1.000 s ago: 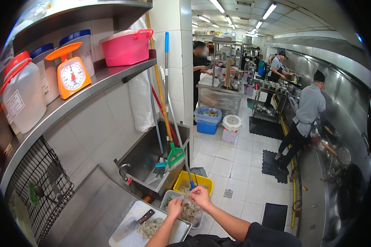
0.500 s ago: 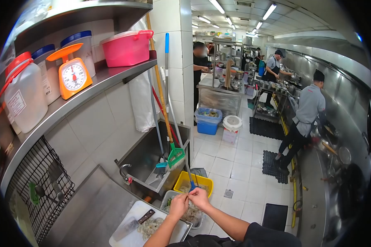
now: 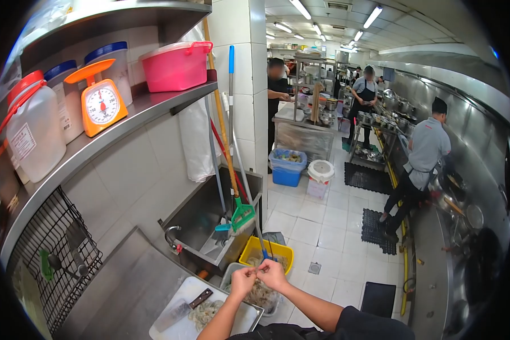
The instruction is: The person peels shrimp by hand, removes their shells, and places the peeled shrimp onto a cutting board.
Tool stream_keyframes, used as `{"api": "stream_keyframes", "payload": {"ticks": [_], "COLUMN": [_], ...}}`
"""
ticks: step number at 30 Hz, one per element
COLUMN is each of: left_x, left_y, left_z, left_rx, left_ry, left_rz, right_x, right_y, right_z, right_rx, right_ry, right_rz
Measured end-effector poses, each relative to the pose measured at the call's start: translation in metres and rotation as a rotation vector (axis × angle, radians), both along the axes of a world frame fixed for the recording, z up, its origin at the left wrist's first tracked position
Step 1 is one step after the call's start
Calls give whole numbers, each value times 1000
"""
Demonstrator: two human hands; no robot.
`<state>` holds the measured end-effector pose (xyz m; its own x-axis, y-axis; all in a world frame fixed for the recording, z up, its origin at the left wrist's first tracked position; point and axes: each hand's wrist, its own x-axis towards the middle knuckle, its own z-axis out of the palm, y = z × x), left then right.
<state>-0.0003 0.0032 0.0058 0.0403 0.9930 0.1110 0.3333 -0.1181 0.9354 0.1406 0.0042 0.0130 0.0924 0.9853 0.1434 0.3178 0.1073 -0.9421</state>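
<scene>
My left hand [image 3: 243, 281] and my right hand [image 3: 272, 273] meet with pinched fingers above a clear tub [image 3: 272, 306] of what look like raw shrimp. What they pinch is too small to make out. Just behind them is a yellow basin [image 3: 287, 253] with more pale contents. Left of my left forearm lies a white cutting board [image 3: 178, 290]. On it are a cleaver [image 3: 174, 315] with a dark handle and a pile of peeled shrimp [image 3: 207, 313].
A steel sink [image 3: 190, 218] holds mops and a green squeegee [image 3: 243, 213]. An orange scale [image 3: 103, 105] and pink tub [image 3: 175, 69] sit on the left shelf. One person [image 3: 428, 144] works at the right stoves; another [image 3: 365, 93] stands farther back. A blue bin [image 3: 287, 174] is on the floor.
My hands were apart a second ago and have come together over the tub. The farther person in an apron has turned from the stoves to face this way.
</scene>
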Motion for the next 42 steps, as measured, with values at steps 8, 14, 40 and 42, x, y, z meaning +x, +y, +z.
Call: {"api": "stream_keyframes", "payload": {"ticks": [8,14,40,42], "left_x": [-1,-5,9,8], "left_y": [6,16,10,5], "left_z": [-13,-32,-30,-18], "left_rx": [0,-99,-50,-26], "left_ry": [-57,-174,-184,99], "left_rz": [12,16,-68,-107], "right_x": [5,1,12,13], "right_y": [0,1,6,3], "right_z": [14,1,-15,-20], "right_rx": [-9,169,-3,36], "right_ry": [-81,-73,104,65], "right_rz": [99,133,22,13]}}
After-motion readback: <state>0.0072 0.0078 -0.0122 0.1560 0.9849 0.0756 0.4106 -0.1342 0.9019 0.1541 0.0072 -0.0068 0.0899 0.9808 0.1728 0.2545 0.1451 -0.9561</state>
